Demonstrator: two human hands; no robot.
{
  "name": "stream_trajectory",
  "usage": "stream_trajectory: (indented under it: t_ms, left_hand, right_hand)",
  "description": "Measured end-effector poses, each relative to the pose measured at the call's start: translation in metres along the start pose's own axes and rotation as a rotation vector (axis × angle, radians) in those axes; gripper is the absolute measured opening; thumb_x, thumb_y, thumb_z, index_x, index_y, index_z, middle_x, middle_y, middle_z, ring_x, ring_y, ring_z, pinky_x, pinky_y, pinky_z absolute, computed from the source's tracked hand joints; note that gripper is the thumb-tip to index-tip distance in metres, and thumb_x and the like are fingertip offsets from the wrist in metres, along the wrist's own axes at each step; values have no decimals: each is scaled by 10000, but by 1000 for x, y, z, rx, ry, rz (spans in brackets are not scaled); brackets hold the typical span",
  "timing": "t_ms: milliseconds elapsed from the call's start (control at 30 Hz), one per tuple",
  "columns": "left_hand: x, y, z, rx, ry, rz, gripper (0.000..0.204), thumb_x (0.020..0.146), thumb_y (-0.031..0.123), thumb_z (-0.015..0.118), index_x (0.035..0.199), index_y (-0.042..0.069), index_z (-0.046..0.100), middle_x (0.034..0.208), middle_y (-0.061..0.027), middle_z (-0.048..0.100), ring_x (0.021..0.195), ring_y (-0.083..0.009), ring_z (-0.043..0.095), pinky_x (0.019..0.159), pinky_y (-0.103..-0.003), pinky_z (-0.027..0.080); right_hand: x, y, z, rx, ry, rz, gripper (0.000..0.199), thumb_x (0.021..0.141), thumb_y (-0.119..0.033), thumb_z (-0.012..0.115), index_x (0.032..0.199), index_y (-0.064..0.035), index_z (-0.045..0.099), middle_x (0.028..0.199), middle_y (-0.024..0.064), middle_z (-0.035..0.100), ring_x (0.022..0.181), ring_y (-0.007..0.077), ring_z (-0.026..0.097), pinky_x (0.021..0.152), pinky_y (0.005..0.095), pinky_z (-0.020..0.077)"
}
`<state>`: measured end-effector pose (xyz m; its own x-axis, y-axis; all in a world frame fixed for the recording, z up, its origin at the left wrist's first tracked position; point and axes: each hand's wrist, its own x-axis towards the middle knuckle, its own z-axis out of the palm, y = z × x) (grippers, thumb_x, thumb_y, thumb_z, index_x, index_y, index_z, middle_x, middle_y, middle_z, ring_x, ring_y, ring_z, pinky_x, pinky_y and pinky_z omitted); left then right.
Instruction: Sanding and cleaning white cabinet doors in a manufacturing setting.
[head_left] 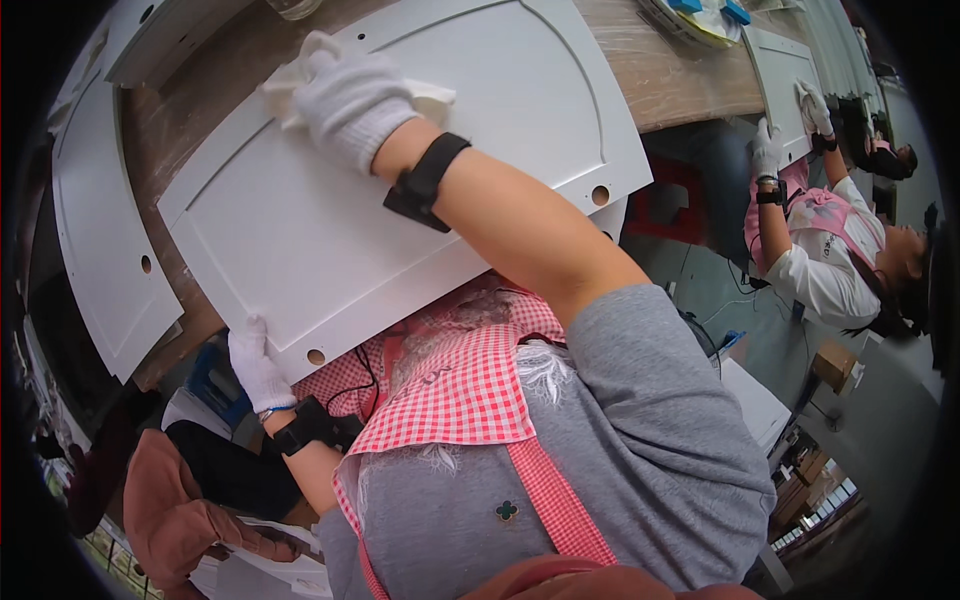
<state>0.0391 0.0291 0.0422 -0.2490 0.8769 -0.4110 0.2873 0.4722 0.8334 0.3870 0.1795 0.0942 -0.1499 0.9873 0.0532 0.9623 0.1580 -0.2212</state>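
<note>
A white cabinet door panel (450, 130) with a routed groove and round holes lies tilted across the table in front of me. My right hand (350, 105), in a white knit glove, is closed on a cream cloth (432, 97) and presses it against the panel's face toward the far left part. Parts of the cloth stick out on both sides of the glove. My left hand (257, 362), also gloved, grips the panel's near left corner at its edge; its thumb side shows, while some fingers are hidden.
The wooden table (680, 65) carries another white panel (100, 220) at left and a white box-like piece (160, 35) at far left. A co-worker (820, 230) at right wipes a similar panel (780, 85). A red stool (680, 200) stands between us. Another person (170, 500) is at lower left.
</note>
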Motion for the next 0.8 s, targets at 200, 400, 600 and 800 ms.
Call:
stream_trajectory:
  t_ms: [200,400,600,800]
  left_hand:
    - [9,-4,-3,-142,-32,-35,459,1035,282,711,1333,-50,603,1234,-109,692,1098,-201,664,999,-356,527]
    - [12,-4,-4,-23,0,9,477,1036,323,701,1341,-33,616,1226,-116,696,1100,-205,651,990,-353,509]
    - [17,-3,-11,108,-28,62,474,1039,378,683,1285,-27,661,1202,-106,702,1062,-198,649,957,-341,515]
    - [-2,5,-37,-136,65,-258,628,1091,493,557,1397,-56,566,1215,-180,710,1092,-254,697,918,-385,571]
  right_hand:
    - [-135,-104,30,542,-379,-351,400,938,-334,672,1204,-53,776,1196,129,740,1124,330,721,922,456,600]
    - [-241,108,-32,96,86,-128,194,807,-181,759,995,-141,781,1090,93,693,972,318,687,830,445,574]
    - [-320,264,-95,-29,266,959,252,932,-293,719,1069,-96,795,1046,166,753,959,377,721,802,455,559]
    - [-332,264,-58,-16,409,715,241,938,-238,761,1118,-82,796,1093,155,754,988,325,727,900,398,543]
